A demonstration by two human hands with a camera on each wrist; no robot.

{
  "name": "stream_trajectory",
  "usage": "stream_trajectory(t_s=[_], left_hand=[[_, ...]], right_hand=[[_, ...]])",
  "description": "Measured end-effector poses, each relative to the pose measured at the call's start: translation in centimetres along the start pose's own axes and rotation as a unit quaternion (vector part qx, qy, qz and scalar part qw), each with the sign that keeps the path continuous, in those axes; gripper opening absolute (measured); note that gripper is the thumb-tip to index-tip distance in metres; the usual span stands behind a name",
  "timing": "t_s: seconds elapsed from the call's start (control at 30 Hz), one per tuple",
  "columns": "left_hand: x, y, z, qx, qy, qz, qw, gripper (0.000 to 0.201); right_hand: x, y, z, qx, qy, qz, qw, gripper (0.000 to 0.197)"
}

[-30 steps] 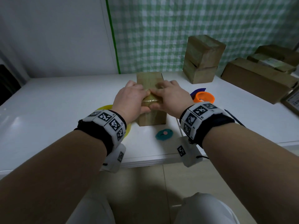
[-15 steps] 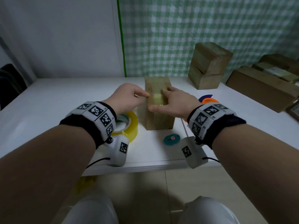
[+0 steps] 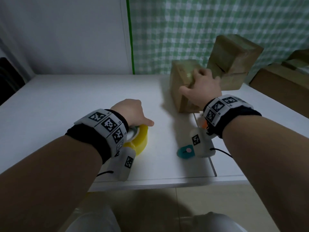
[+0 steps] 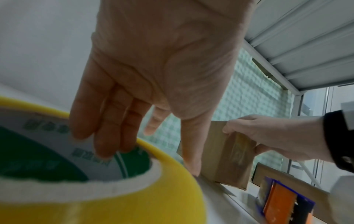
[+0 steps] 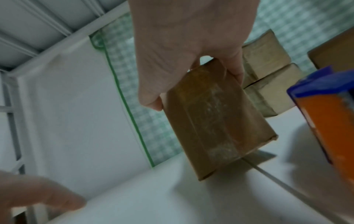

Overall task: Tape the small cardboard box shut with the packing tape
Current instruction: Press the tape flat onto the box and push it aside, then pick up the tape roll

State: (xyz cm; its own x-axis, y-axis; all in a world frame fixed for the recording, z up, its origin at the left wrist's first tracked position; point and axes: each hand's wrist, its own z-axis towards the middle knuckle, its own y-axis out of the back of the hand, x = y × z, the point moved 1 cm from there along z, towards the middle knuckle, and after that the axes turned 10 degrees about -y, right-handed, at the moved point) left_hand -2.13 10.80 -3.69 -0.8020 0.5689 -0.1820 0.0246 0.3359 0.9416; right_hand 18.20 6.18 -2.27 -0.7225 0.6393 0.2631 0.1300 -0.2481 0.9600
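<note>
The small cardboard box [image 3: 179, 84] [image 4: 228, 157] [image 5: 210, 121] has clear tape along its top and down one end. My right hand [image 3: 192, 81] [image 5: 195, 91] grips it from above, thumb on one side and fingers on the other. The box is tilted, with its near end raised off the white table [image 3: 83, 97]. The yellow packing tape roll [image 3: 140, 141] [image 4: 114, 197] lies flat near the front edge. My left hand [image 3: 132, 113] [image 4: 145, 145] hovers over the roll. Its fingers dip toward the core, and the thumb points down beside the roll.
A teal cutter [image 3: 184, 151] lies near the table's front edge [image 3: 167, 183]. An orange and blue dispenser [image 4: 279, 201] [image 5: 329, 113] sits under my right wrist. Two stacked boxes [image 3: 234, 61] stand just behind the held box, and larger cartons [image 3: 280, 87] line the right side.
Both hands were pressing the tape on the box. My left hand has left it and dropped back to the tape roll. My right hand has tilted the box and moved it farther away.
</note>
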Motion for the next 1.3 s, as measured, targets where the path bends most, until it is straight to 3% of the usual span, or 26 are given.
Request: stream_trajectory(t_s=[0.2,0.43,0.53,0.63,0.77,0.83,0.9,0.97,1.03,1.17,1.3], left_hand=[[-0.4,0.0,1.3,0.02,0.015,0.003,1.0,0.076],[-0.8,-0.3,1.1,0.028,0.017,-0.026,0.999,0.067],[-1.0,-0.3,0.5,0.037,0.029,-0.058,0.997,0.049],[-1.3,-0.3,-0.6,0.039,0.043,-0.047,0.997,0.049],[-2.0,-0.2,-2.7,0.026,0.067,-0.114,0.991,0.033],[-2.1,0.3,-3.6,-0.003,0.062,-0.125,0.99,0.044],[-2.1,0.8,-4.4,-0.045,0.062,-0.146,0.986,0.055],[-2.0,1.5,-5.1,-0.081,0.061,-0.252,0.962,0.072],[-1.9,2.0,-5.9,-0.101,0.045,-0.386,0.916,0.081],[-2.5,1.9,-7.3,-0.073,-0.005,-0.529,0.846,0.077],[-2.8,0.8,-8.2,-0.005,-0.006,-0.568,0.823,0.082]], right_hand=[[-0.8,-0.9,2.7,-0.026,-0.03,0.061,0.997,0.063],[-1.0,-1.4,3.6,0.034,-0.044,0.0,0.998,0.06],[-0.4,-1.0,2.6,-0.014,-0.009,0.011,1.0,0.061],[0.4,-0.6,0.6,-0.034,0.046,0.042,0.997,0.053],[0.9,-0.6,-2.8,0.065,0.088,0.091,0.99,0.042],[0.6,-0.2,-4.5,0.17,0.106,0.069,0.977,0.041],[0.2,0.3,-6.1,0.228,0.108,0.039,0.967,0.041],[0.0,0.8,-7.3,0.239,0.101,0.068,0.963,0.042],[0.2,1.3,-8.3,0.271,0.064,0.173,0.945,0.047],[0.9,2.5,-9.8,0.305,0.013,0.332,0.892,0.063],[0.2,2.9,-10.8,0.332,-0.008,0.365,0.869,0.063]])
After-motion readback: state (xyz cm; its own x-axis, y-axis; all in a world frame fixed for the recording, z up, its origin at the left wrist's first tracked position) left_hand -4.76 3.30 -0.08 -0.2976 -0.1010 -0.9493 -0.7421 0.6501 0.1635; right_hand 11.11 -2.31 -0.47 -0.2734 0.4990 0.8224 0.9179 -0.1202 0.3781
